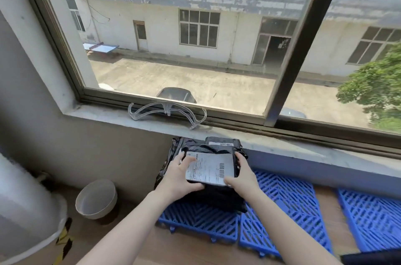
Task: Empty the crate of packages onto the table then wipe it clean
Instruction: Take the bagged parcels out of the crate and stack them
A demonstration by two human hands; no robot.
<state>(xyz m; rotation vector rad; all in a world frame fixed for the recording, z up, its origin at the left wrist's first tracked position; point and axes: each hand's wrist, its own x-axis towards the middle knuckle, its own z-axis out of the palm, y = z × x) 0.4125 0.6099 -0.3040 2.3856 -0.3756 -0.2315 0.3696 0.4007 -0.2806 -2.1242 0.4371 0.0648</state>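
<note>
1. While both hands clamp its short ends, the flat black plastic mailer package with a white printed label (pixel 211 167) lies straight ahead at 12 o'clock. It rests on top of a heap of crumpled black plastic packages (pixel 217 197).
2. At the package's 9 o'clock end, the left hand (pixel 181 174) spreads its fingers over the label's corner. Its thumb hooks along the near edge.
3. At the 3 o'clock end, the right hand (pixel 242 175) curls its fingers round the far corner, with the thumb pressed on the label's near edge.
4. The package's long axis runs from 9 to 3 o'clock, squarely between the palms, so neither hand is nearer.
5. Under the heap, blue plastic lattice panels (pixel 288 197) lie flat on the wooden table (pixel 184 249) and spread toward 3 o'clock. I cannot tell whether these panels are the crate folded down.
6. Bare wood shows at 6 to 7 o'clock from the heap, and that looks like the nearest place to set the package down. Lifting it level with both hands seems wise, since the glossy film could slip.
</note>
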